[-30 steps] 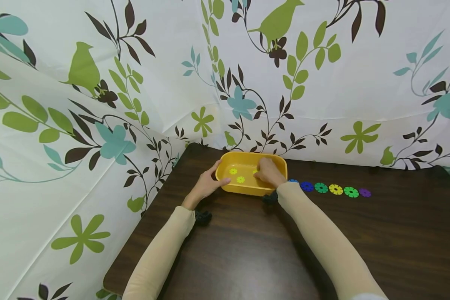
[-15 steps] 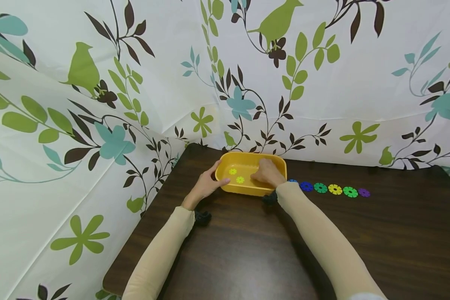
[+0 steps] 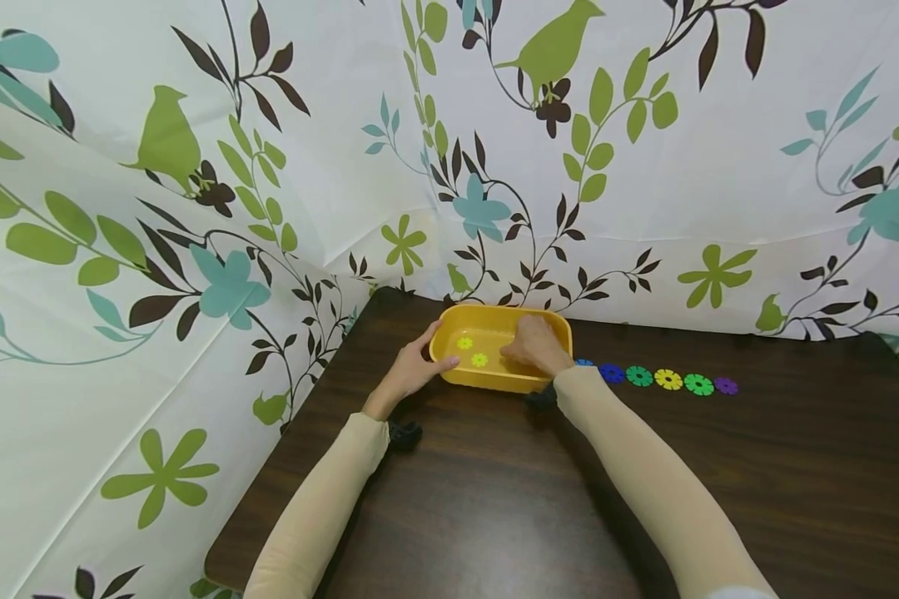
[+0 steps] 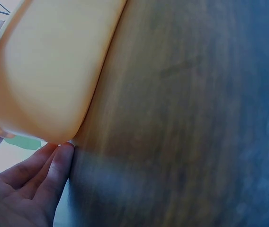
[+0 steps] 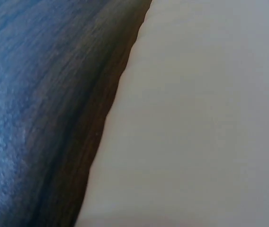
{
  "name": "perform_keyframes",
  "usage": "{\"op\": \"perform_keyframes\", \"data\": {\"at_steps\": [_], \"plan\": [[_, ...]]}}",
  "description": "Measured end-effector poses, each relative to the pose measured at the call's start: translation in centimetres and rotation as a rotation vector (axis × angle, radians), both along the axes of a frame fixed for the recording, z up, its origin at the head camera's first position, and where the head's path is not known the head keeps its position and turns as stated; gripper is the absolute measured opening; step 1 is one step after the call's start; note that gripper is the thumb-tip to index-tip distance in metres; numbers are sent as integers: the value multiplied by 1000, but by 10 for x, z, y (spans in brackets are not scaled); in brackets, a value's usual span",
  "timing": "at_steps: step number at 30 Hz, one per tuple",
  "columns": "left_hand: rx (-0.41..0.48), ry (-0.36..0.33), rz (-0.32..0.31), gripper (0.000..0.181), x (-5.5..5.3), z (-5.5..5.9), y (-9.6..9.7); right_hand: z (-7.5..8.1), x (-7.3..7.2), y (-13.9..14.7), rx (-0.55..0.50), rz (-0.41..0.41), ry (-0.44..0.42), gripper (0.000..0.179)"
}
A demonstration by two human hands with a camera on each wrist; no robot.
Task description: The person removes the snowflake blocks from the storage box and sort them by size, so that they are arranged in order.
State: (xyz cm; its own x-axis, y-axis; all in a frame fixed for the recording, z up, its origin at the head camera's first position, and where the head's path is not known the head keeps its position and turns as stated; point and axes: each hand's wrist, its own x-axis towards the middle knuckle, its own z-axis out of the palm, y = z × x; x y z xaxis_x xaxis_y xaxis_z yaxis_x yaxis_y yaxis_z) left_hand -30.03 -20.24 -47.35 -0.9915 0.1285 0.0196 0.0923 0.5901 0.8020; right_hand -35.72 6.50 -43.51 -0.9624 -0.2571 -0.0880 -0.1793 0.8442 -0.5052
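A yellow plastic tub [image 3: 464, 376] stands on the dark table near the back edge. My left hand [image 3: 410, 368] grips its left end, thumb over the front rim; in the left wrist view several fingers [image 4: 54, 165] rest against the tub's outer wall [image 4: 49, 71]. My right hand [image 3: 535, 343] reaches down inside the tub's right half with its fingers bent. Its fingertips are hard to make out, and what lies under them is hidden. Two yellow-green flower-shaped discs, one further back [image 3: 465, 343] and one nearer [image 3: 479, 359], lie on the tub floor left of that hand.
Right of the tub runs a row of notched discs: blue [image 3: 611, 373], dark green [image 3: 639, 376], yellow [image 3: 668, 379], bright green [image 3: 698, 384] and purple [image 3: 727, 386]. A lighter blue one is partly covered by my right wrist. A patterned curtain [image 3: 644, 208] hangs behind the table [image 3: 479, 499].
My right hand has shifted slightly left inside the tub. A third yellow-green disc, seen at its fingertips a second ago, is now out of sight. The left hand has stayed in place.
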Motion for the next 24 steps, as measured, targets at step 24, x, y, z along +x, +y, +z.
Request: {"op": "perform_keyframes", "data": {"at_steps": [24], "plan": [[9,-3,0,92,1,1,1,20,13,19,-31,60,117,57]]}}
